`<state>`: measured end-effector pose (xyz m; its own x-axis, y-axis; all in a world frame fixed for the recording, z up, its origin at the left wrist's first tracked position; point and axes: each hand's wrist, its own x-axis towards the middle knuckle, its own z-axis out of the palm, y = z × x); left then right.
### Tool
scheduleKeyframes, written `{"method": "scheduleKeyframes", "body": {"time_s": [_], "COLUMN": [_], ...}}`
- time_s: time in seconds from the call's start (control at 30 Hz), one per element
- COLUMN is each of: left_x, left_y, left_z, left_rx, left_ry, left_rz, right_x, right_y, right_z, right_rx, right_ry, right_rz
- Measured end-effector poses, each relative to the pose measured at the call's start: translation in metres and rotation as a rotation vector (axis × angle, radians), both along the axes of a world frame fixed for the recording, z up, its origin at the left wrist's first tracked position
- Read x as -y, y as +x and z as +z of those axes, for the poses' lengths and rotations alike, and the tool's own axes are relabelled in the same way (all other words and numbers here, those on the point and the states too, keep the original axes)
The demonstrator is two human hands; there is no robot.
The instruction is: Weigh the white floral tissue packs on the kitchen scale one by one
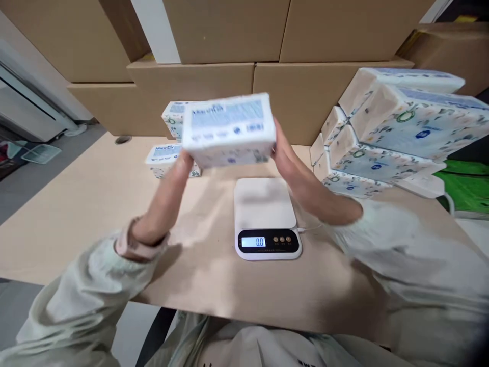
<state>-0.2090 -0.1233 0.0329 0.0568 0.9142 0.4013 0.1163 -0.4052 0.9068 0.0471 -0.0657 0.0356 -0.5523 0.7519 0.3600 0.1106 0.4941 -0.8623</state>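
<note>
A white and blue tissue pack (229, 130) is held up between my two hands, above the table and behind the scale. My left hand (168, 193) grips its left end, and my right hand (296, 171) presses on its right end. Below them lies a white digital scale (263, 204) with a bare plate; its lit display (253, 242) reads 0.0. Two more packs stand at the back left: one nearer pack (162, 155), partly behind my left hand, and one farther pack (173, 120), partly hidden by the held pack.
Several tissue packs (382, 163) are stacked at the right side of the wooden table (95, 204). Cardboard boxes (214, 84) form a wall along the back. A cable (311, 229) runs from the scale's right side. Something green (466, 186) lies beyond the stack.
</note>
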Motion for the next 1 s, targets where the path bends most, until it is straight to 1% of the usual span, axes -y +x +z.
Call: {"method": "scheduleKeyframes", "body": {"time_s": [0.03,0.1,0.17,0.23,0.37,0.43,0.47,0.57,0.6,0.67,0.77,0.83,0.9,1.0], "left_x": [0.016,0.039,0.052,0.056,0.053,0.051,0.051,0.049,0.048,0.044,0.036,0.032,0.030,0.029], "left_y": [0.007,0.020,0.030,0.036,0.042,0.043,0.043,0.037,0.035,0.028,0.019,0.014,0.012,0.013], "left_z": [-0.012,-0.035,-0.050,-0.058,-0.064,-0.069,-0.073,-0.091,-0.097,-0.108,-0.118,-0.119,-0.117,-0.113], "left_rx": [-0.025,-0.088,-0.094,-0.096,-0.098,-0.093,-0.083,0.021,0.070,0.161,0.245,0.277,0.290,0.309], "left_ry": [-0.022,-0.089,-0.174,-0.231,-0.218,-0.221,-0.229,-0.264,-0.277,-0.316,-0.375,-0.379,-0.375,-0.393], "left_rz": [-0.051,-0.170,-0.201,-0.231,-0.280,-0.261,-0.229,-0.066,-0.013,0.056,0.098,0.117,0.129,0.147], "right_x": [0.016,0.041,0.059,0.071,0.082,0.084,0.084,0.084,0.083,0.081,0.079,0.079,0.078,0.077], "right_y": [0.015,0.039,0.054,0.063,0.070,0.075,0.078,0.086,0.088,0.089,0.089,0.088,0.087,0.085], "right_z": [-0.012,-0.037,-0.056,-0.070,-0.088,-0.100,-0.106,-0.123,-0.127,-0.132,-0.133,-0.132,-0.131,-0.130], "right_rx": [0.011,0.038,0.055,0.046,-0.006,-0.022,-0.030,-0.114,-0.166,-0.264,-0.312,-0.298,-0.300,-0.369], "right_ry": [-0.033,-0.115,-0.172,-0.184,-0.171,-0.116,-0.073,0.058,0.100,0.170,0.210,0.200,0.191,0.183], "right_rz": [-0.008,-0.058,-0.119,-0.168,-0.191,-0.241,-0.298,-0.546,-0.619,-0.711,-0.744,-0.739,-0.745,-0.755]}}
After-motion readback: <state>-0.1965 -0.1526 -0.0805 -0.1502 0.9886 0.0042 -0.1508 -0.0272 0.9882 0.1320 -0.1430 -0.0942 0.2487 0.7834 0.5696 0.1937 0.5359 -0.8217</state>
